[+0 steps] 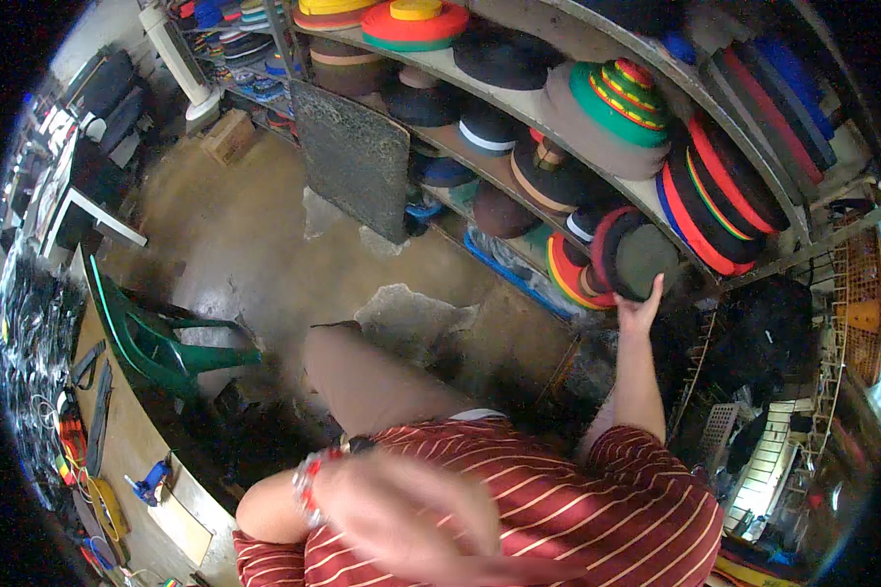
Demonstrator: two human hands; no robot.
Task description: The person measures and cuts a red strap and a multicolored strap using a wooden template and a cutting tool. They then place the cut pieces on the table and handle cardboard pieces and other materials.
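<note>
Grey roll (648, 259), one: lower edge grasped by my right hand (638, 311). Green chair (201, 360), one. My left hand (411, 504) blurs; its fingers' state I cannot tell.

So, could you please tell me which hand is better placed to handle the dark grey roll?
The right hand, I'd judge: it touches the dark grey roll at its lower edge. The left hand, motion-blurred, is over the striped shirt, away from it.
</note>
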